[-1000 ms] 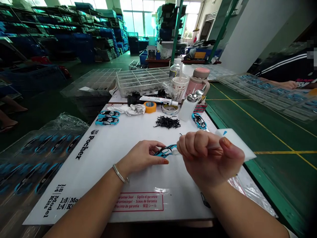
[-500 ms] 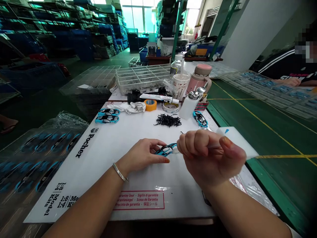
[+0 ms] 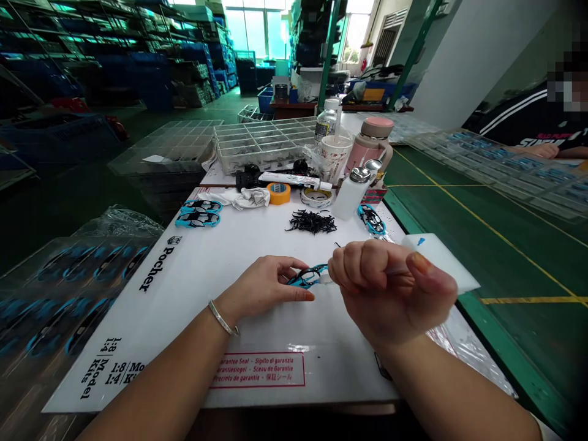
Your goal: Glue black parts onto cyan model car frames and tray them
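Observation:
My left hand (image 3: 264,285) is closed, its thumb and fingers holding a small blue-and-black plastic part (image 3: 309,277) near the middle of the table. The far end of that part disappears behind my right hand (image 3: 390,288). My right hand is curled in a fist, thumb raised. A thin, pale piece seems to run through its grip, but most of it is hidden and I cannot make out what it is. Beyond the hands lies a pile of small black pieces (image 3: 313,222). A white block (image 3: 443,263) with a blue mark sits right of my right hand.
More blue-and-black parts (image 3: 198,218) lie at the back left, another (image 3: 371,219) at the right. Behind stand orange tape (image 3: 278,193), a dispenser bottle (image 3: 351,196), a pink flask (image 3: 370,144) and a divided clear tray (image 3: 266,144). A person's sleeve (image 3: 514,116) shows far right.

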`<state>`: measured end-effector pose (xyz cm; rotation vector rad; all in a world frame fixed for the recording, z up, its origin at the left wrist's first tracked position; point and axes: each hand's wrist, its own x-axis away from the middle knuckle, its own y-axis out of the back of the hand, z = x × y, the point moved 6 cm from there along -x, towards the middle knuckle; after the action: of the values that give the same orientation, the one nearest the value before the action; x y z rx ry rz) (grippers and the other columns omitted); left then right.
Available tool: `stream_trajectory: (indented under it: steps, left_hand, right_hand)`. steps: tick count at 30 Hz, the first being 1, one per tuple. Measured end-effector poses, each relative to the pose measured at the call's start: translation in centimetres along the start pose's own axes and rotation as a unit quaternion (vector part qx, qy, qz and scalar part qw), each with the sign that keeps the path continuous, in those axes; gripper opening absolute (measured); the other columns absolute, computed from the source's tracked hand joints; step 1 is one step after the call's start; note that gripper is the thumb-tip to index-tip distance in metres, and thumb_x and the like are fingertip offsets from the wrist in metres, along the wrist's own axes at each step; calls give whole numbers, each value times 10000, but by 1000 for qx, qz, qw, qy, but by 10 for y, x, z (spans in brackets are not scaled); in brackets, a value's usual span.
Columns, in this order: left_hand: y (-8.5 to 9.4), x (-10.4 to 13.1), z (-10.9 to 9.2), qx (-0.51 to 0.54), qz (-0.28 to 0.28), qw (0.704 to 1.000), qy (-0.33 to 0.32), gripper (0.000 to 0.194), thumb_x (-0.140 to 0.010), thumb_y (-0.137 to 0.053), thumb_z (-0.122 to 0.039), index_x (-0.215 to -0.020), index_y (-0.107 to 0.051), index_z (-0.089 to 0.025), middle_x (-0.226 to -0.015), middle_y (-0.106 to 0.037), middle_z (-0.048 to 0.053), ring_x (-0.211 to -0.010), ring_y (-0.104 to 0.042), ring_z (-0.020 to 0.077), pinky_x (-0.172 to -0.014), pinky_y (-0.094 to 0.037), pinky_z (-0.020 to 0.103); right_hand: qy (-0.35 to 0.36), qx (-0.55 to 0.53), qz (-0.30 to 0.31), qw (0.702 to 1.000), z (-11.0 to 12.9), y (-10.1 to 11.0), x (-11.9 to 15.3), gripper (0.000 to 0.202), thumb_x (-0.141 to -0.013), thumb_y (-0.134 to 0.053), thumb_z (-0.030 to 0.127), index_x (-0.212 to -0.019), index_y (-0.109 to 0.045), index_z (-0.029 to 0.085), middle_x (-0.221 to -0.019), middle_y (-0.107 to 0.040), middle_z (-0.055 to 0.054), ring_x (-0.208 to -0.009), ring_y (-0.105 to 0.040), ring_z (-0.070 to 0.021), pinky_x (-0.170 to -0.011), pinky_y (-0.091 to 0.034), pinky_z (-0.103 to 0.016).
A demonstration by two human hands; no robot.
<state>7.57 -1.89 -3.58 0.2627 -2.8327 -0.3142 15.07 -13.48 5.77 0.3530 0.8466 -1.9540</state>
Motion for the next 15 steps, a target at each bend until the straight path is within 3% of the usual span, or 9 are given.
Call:
stream_trajectory:
  steps: [15]
  left_hand:
    - [1,1,2,6,9,1000,8,590,-650,-806,-433,-1164,-631,-202,-959,-694,50,-892,-617,218,-798,-465,330]
  right_hand:
    - [-2,-8,-5,1000,2,3,0,424,-828,-455,445,-515,-320,193,-449,-236,27,-413,-262,-107,-426,-218,-268]
